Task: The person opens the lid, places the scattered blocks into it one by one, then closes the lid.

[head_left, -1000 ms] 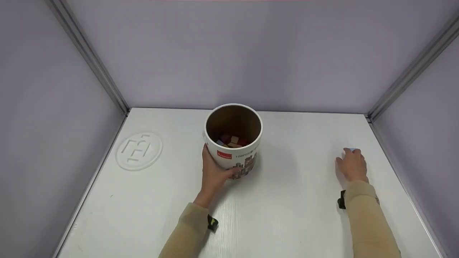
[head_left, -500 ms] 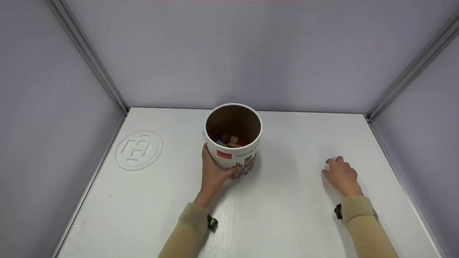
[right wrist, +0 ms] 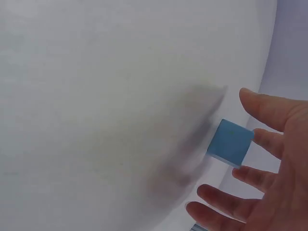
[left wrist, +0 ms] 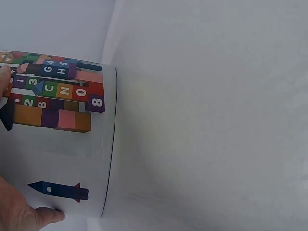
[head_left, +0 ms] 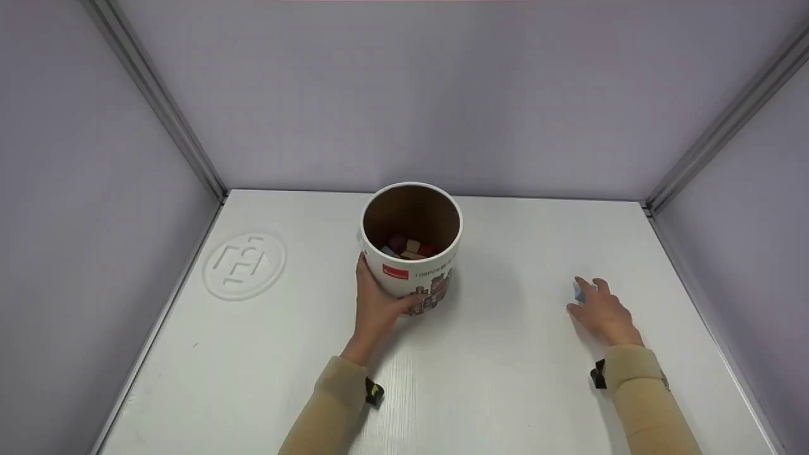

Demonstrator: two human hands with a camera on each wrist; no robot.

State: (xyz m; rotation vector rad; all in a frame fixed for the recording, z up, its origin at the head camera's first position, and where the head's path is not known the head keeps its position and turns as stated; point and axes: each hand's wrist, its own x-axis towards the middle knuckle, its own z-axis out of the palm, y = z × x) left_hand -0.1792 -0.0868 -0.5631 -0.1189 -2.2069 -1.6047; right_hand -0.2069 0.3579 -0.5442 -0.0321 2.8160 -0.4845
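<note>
Right wrist: blue block [right wrist: 230, 143] between spread right hand [right wrist: 269, 178] fingers (touching unclear).

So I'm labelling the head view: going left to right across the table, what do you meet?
Embossed round logo → left hand → paper tub of blocks → blue block → right hand.

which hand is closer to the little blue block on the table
The right hand: the blue block sits right at its spread fingers. The left hand is far off, holding the side of the white tub.
</note>
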